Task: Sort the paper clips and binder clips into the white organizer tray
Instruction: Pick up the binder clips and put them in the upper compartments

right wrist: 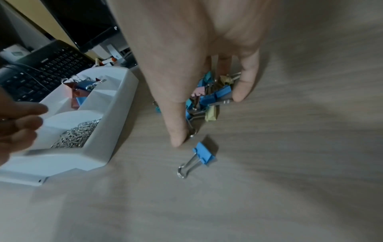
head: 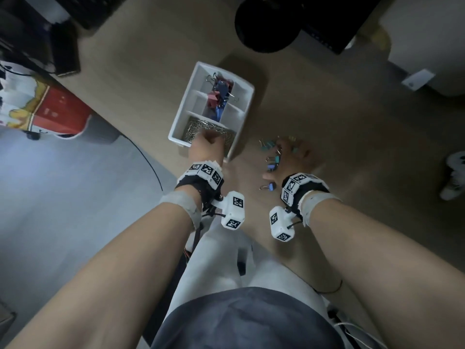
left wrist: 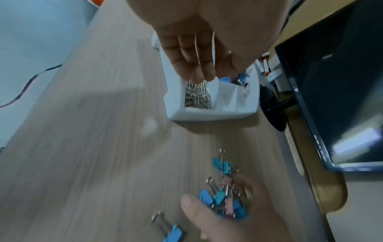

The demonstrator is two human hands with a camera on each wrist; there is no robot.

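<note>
The white organizer tray [head: 176, 117] lies on the wooden desk. Silver paper clips [head: 193, 127] fill its near compartment, and red and blue binder clips [head: 219, 94] sit in the middle ones. My left hand [head: 208, 141] hovers over the near compartment, fingertips down, pinching a few paper clips [left wrist: 199, 83] that hang above the heap. To the right, my right hand [head: 289, 157] cups a pile of blue, pink and yellow binder clips [right wrist: 209, 98], thumb and fingers curled round it on the desk. One blue binder clip [right wrist: 204, 154] lies loose near the thumb. Teal clips [left wrist: 223, 165] lie beyond the pile.
A black monitor [left wrist: 331, 98] and its round stand [head: 266, 26] are behind the tray. A black keyboard [right wrist: 45, 70] lies at the back left. The desk's left edge runs close to the tray, with a dark cable [head: 148, 157] and a red box [head: 60, 112] below it.
</note>
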